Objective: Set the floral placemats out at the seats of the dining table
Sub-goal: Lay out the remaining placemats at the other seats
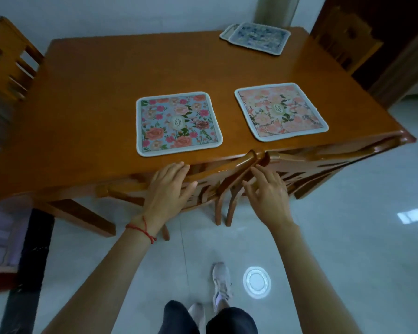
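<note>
A blue-ground floral placemat (pixel 177 123) lies flat near the front edge of the wooden dining table (pixel 101 97). Right of it lies a pink floral placemat (pixel 281 111). At the far edge, a blue floral placemat (pixel 260 38) sits on top of another mat. My left hand (pixel 168 186) hovers just below the table's front edge, fingers relaxed, holding nothing. My right hand (pixel 267 189) is beside it over the chair backs, fingers spread and empty. Neither hand touches a mat.
Two wooden chairs (pixel 237 174) are pushed in under the front edge, below my hands. Another chair (pixel 7 61) stands at the left end and one (pixel 345 42) at the far right. My feet are on the pale tiled floor (pixel 348 237).
</note>
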Motion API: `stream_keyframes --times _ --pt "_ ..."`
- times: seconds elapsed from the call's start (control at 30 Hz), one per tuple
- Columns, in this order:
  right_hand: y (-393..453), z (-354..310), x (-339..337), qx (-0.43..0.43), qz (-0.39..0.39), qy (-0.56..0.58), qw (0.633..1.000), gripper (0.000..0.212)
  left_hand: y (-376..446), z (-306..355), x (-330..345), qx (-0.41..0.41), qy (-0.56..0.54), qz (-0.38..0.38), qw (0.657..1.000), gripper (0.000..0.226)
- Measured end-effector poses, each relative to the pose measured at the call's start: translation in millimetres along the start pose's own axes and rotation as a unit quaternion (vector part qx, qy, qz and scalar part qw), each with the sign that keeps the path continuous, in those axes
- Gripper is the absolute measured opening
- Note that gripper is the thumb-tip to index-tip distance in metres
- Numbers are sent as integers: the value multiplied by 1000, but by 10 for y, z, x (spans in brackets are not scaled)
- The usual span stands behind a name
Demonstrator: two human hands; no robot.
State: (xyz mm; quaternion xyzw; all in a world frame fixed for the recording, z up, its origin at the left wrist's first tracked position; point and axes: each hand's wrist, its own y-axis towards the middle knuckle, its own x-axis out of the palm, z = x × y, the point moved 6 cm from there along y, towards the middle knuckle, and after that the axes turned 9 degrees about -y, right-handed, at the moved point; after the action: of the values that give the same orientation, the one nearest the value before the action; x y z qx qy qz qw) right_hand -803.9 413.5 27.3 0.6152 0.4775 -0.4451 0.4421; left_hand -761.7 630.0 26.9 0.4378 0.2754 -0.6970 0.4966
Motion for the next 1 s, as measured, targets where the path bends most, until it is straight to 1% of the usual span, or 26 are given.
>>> stream_keyframes --times 0.1,0.27,0.5,0.57,0.63,0.73,0.9,1.0 --pt "-417 118 -46 32 18 -5 999 41 -195 183 101 40 8 -18 999 73" --pt "-986 442 -134 88 31 -23 995 54 -363 597 332 122 48 -47 990 59" --pt "-1744 1151 -203 187 51 -53 980 58 -555 1377 923 238 83 -96 963 55" --pt "-1978 1410 -218 220 54 -55 972 57 -595 1651 1131 265 88 -111 954 55" --pt "-2220 1704 -249 248 59 -54 965 63 -624 1977 1350 292 92 -120 944 56" --pt "-2556 2147 -334 287 73 -47 954 67 -688 2485 1659 330 71 -135 932 55" --pt "-3192 2932 -428 351 93 -45 930 69 -864 3377 2221 397 67 -142 905 52" --pt "-3478 3331 -514 375 103 -74 918 68 -907 3843 2520 421 57 -143 894 51"
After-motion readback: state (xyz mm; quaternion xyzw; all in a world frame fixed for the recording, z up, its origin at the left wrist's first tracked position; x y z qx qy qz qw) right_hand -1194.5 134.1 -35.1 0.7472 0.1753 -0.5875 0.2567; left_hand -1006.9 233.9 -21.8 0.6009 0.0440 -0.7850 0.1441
